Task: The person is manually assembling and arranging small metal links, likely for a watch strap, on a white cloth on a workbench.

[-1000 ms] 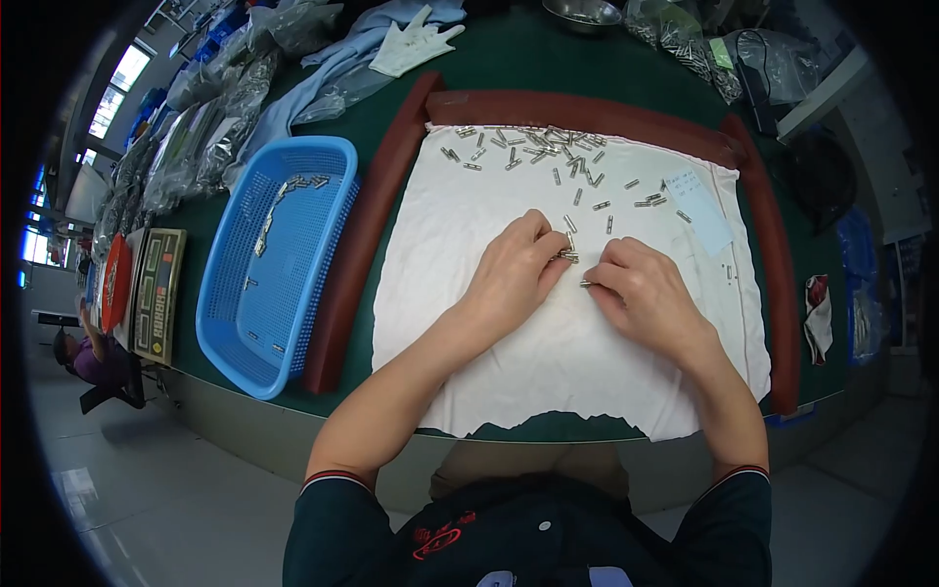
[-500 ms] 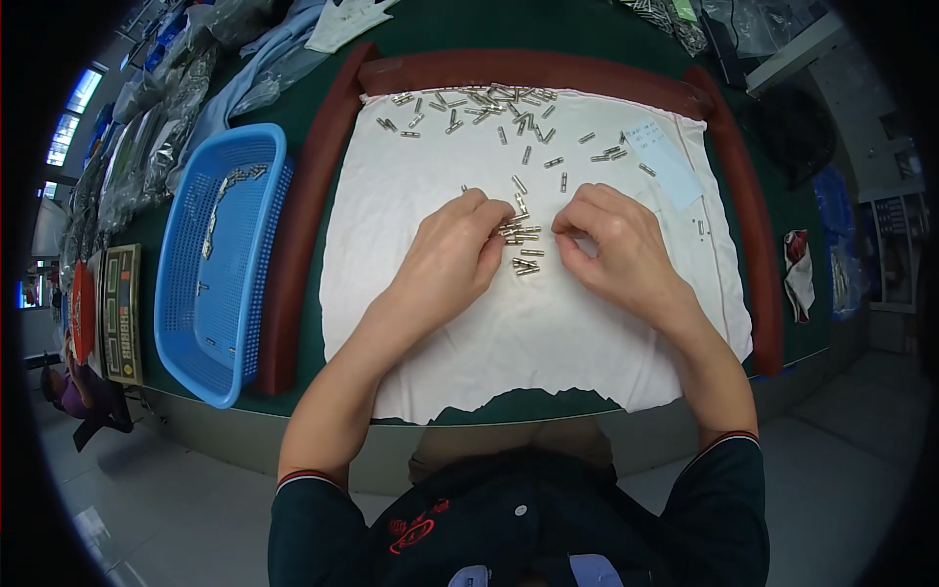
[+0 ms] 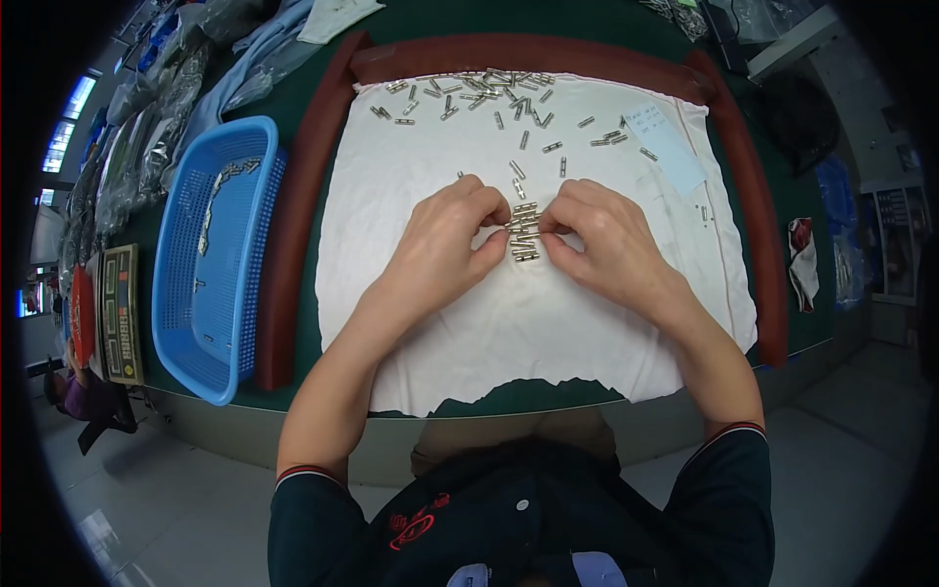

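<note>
A column of small silvery metal cylinders point(image 3: 525, 247) lies side by side on the white cloth point(image 3: 528, 323), between my two hands. My left hand point(image 3: 448, 230) is at its left side, thumb and forefinger closing on the end of one metal cylinder. From the right, my right hand point(image 3: 604, 233) meets the same group with curled fingers, its thumb and forefinger at the cylinders' other ends. Fingertips partly hide the middle pieces. Just above the column lie a few loose cylinders point(image 3: 517, 170), and a larger scatter of them point(image 3: 504, 88) spreads along the cloth's far edge.
A red-brown padded border point(image 3: 528, 57) frames the cloth's far edge and both sides. Left of it stands a blue plastic basket point(image 3: 220, 323) with several metal pieces inside. A pale blue paper note point(image 3: 667, 152) lies at the cloth's right. Plastic-wrapped bundles point(image 3: 137, 147) crowd the far left.
My right hand has moved left against the cylinders, and my left fingers have shifted slightly. The loosely lying near cylinders now sit closer together in a neater column.
</note>
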Tool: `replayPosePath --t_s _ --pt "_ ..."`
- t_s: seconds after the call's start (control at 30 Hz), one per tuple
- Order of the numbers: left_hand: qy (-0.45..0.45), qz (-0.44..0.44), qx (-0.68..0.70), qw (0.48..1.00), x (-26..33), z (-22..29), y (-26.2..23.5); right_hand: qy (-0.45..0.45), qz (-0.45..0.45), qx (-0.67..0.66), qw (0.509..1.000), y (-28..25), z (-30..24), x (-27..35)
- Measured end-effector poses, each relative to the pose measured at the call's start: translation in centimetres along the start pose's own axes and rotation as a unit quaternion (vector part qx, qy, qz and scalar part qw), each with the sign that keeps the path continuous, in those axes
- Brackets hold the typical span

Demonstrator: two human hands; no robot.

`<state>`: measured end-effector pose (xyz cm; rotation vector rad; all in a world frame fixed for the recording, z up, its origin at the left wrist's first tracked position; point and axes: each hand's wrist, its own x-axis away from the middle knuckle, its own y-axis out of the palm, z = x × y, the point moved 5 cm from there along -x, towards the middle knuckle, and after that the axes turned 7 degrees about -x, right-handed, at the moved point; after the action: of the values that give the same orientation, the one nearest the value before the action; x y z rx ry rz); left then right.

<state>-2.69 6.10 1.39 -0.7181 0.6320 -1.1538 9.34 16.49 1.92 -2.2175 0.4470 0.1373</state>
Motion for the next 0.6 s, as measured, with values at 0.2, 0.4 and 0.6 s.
replayPosePath --t_s 0.2,0.4,0.6 --pt "0.033 0.031 -0.019 0.999 0.0 -0.1 0.8 -0.025 -0.002 0.006 1.0 0.1 -0.5 0.0" --pt "0.002 0.028 0.019 0.999 0.0 -0.1 0.5 0.022 0.039 0.0 0.999 -0.6 0.2 -0.1" --pt "0.034 0.06 -0.037 0.997 0.0 0.0 1.1 -0.008 0.073 0.049 0.996 -0.3 0.5 0.0"
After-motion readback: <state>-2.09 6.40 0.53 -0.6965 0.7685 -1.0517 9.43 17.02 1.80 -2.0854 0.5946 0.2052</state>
